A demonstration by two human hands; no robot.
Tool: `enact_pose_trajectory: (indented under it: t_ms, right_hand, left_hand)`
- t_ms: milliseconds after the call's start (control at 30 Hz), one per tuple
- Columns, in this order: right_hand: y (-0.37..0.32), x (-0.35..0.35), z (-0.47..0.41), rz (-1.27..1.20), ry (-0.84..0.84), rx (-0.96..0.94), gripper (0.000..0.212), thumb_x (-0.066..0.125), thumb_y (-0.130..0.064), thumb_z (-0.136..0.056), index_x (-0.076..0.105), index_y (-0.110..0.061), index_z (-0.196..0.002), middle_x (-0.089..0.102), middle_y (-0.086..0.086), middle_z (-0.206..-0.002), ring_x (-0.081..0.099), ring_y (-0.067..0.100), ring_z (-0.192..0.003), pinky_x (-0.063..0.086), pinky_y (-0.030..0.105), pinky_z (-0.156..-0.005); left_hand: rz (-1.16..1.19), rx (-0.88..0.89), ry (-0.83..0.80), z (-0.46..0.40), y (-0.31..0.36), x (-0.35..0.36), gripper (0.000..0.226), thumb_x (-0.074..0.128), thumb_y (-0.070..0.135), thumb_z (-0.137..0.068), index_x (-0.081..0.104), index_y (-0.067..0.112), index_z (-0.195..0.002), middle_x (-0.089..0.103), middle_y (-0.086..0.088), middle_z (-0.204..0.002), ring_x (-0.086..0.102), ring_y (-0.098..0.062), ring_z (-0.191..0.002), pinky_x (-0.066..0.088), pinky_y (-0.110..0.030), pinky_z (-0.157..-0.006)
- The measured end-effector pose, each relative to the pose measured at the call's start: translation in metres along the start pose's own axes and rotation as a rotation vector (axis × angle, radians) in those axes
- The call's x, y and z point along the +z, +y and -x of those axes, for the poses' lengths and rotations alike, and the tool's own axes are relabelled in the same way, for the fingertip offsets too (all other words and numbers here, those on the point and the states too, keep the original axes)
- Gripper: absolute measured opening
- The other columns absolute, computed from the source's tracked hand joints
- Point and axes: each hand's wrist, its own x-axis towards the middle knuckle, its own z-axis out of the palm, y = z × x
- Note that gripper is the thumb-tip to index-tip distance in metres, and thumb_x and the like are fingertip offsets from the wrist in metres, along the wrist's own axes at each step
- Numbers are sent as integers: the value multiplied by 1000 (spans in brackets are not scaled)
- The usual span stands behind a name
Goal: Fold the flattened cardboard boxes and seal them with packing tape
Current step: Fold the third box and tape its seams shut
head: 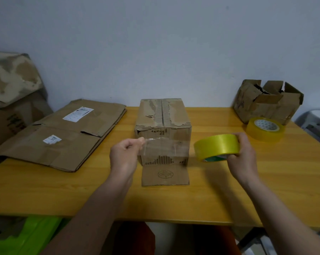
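A worn cardboard box [162,118] stands folded in the middle of the wooden table [229,190], one flap [165,174] lying flat toward me. My right hand [242,155] grips a yellow tape roll [217,147] just right of the box's front. My left hand [125,153] pinches the free end of a clear tape strip [164,146], which stretches from the roll across the box's front face. Flattened cardboard boxes [63,135] lie stacked on the table's left side.
A second yellow tape roll [265,128] sits at the right rear, beside a crumpled open box [267,101]. More cardboard [13,89] leans at the far left. A green object [24,234] lies below the table's front edge.
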Motion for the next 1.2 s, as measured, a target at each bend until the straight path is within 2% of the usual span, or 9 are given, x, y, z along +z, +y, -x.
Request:
enact_pose_trajectory:
  t_ms: [200, 267, 367, 467, 533, 600, 933, 1067, 1200]
  right_hand:
    - [-6, 6, -2, -288, 76, 103, 41, 56, 11, -80, 56, -17, -111, 58, -2, -99, 54, 10, -90, 41, 18, -70]
    - [-7, 6, -1, -302, 52, 94, 41, 51, 12, -81, 54, -20, -107, 57, -10, -91, 53, -1, -78, 40, 10, -63]
    - [-9, 3, -3, -276, -2, 73, 39, 49, 13, -82, 51, -19, -105, 54, -13, -87, 51, -7, -75, 38, 4, -55]
    - [-16, -6, -13, -187, 10, -15, 38, 47, 15, -82, 51, -12, -108, 55, -3, -85, 51, 8, -73, 39, 12, -53]
    - [-18, -12, -20, -96, 28, -45, 44, 45, 17, -78, 50, -8, -114, 55, 6, -94, 51, 21, -81, 38, 25, -58]
    - [-17, -15, -24, -41, 34, -31, 51, 43, 19, -76, 49, -8, -119, 54, 10, -102, 52, 27, -91, 36, 29, -68]
    - [-31, -12, -50, 47, 91, -76, 46, 44, 14, -77, 49, -13, -114, 54, 16, -106, 51, 32, -95, 44, 41, -71]
    - [-40, -11, -69, 72, 81, -95, 47, 44, 14, -77, 49, -12, -116, 53, 17, -109, 51, 31, -97, 41, 37, -72]
    - [-37, 1, -75, 139, 65, -98, 49, 46, 14, -76, 49, -10, -118, 52, 18, -112, 50, 34, -101, 35, 33, -73]
  left_hand:
    - [56, -43, 11, -7, 2, -2, 20, 68, 27, -89, 70, 13, -75, 68, -8, -88, 65, -17, -87, 46, -17, -71]
    - [53, -45, -1, -6, 3, -2, 17, 73, 30, -84, 74, 14, -85, 73, -1, -87, 66, -11, -88, 45, -17, -72]
    - [39, -39, 33, -6, 4, -2, 14, 74, 30, -83, 72, 15, -82, 71, 9, -84, 62, 4, -77, 39, -8, -62]
    - [35, -23, 83, -10, 11, -3, 17, 72, 28, -85, 67, 17, -74, 67, 12, -75, 60, 7, -67, 36, -6, -56]
    - [43, -21, 118, -16, 17, -4, 20, 72, 28, -86, 64, 17, -71, 66, 10, -78, 57, 4, -72, 35, -12, -58]
    - [29, -17, 102, -20, 22, -5, 21, 72, 28, -86, 64, 17, -70, 66, 10, -79, 55, 3, -76, 34, -13, -61]
    - [23, -11, 98, -42, 33, -1, 20, 69, 28, -89, 66, 19, -71, 64, 13, -82, 50, 7, -77, 30, -10, -61]
    - [11, -14, 104, -54, 40, 0, 21, 71, 27, -87, 65, 18, -69, 66, 11, -84, 52, 5, -79, 31, -12, -63]
    - [-37, -93, 107, -59, 35, 1, 17, 70, 27, -88, 66, 16, -76, 64, 8, -87, 56, -10, -90, 36, -25, -80]
